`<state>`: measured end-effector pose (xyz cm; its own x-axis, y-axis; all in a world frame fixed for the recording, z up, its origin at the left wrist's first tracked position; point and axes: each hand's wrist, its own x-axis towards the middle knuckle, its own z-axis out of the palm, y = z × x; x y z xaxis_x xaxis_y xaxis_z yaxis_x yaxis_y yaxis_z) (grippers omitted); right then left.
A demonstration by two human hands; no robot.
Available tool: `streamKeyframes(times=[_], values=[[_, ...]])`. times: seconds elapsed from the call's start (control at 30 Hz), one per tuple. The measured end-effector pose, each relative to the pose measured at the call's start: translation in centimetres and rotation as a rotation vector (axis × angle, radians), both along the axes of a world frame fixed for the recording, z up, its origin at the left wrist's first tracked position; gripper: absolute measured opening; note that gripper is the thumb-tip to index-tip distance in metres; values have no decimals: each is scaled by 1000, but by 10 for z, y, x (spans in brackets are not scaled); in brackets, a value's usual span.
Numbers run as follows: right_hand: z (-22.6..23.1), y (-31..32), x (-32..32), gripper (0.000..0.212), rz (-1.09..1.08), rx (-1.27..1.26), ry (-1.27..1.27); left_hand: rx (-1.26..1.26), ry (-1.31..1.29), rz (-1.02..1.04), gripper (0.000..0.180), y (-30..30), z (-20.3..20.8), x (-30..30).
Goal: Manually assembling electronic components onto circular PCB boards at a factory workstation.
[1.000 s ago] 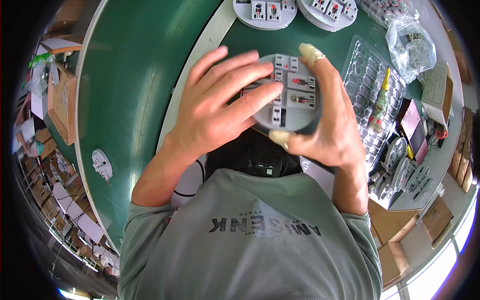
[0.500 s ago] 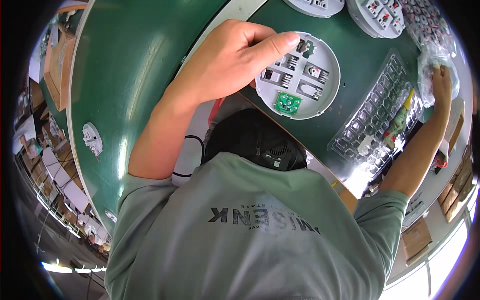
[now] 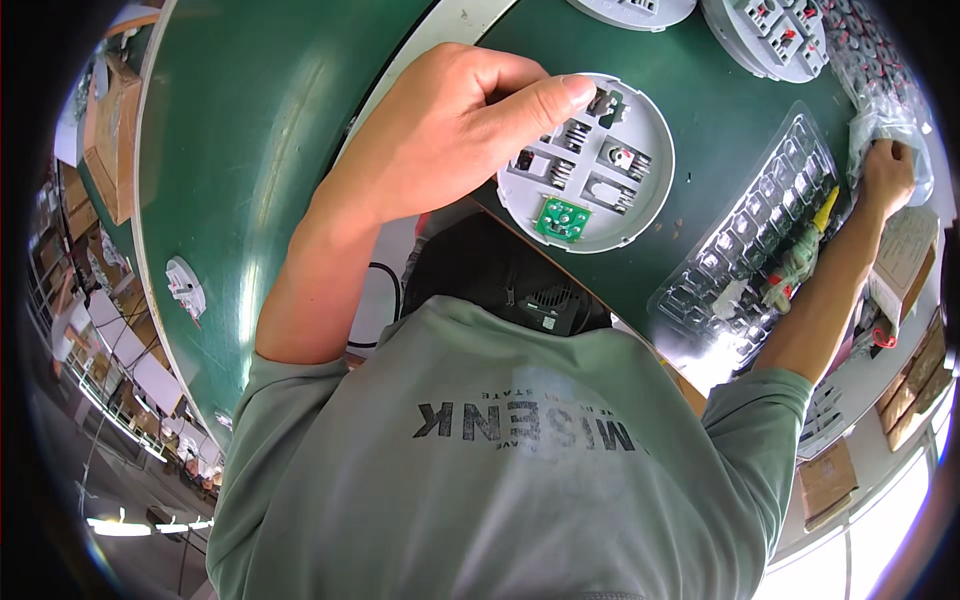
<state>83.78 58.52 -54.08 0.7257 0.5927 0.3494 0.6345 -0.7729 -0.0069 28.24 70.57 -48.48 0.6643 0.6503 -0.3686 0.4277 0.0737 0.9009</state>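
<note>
My left hand [image 3: 450,130] grips a round light-grey plastic housing [image 3: 612,226], thumb on its far-left rim and the other fingers hidden. Inside the housing sit metal springs in several slots, and a small green circuit board [image 3: 562,219] lies in the part nearest me. Far to the right, my right hand [image 3: 888,180] is at the near edge of a clear plastic bag [image 3: 890,125]. Its fingers are curled closed; whatever they hold, if anything, is too small to make out.
A clear blister tray [image 3: 720,245] lies right of the housing, with a green, yellow-tipped tool [image 3: 802,255] on it. More grey housings [image 3: 765,40] stand at the far edge. A small white part [image 3: 185,287] lies on the green table [image 3: 235,130] at left. A cardboard box [image 3: 905,262] stands right.
My right hand has drawn back a little toward me, out of the bag to its near edge. The housing in my left hand has shifted slightly left and nearer.
</note>
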Motion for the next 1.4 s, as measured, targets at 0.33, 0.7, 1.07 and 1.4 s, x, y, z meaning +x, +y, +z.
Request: streamKeyframes(times=[0.33,0.7,1.07,1.4], values=[[4,12,-15,42,-50,192,20,-25,-38,-24,52,7,7,-5],[-7,10,-17,33,51,696,376,-71,-86,25,51,5,5,-11],[-4,13,-7,27,27,456,159,-25,-55,-17,50,13,2,-7],[-26,6,-32,20,75,587,220,319,77,540,31,20,12,-38]])
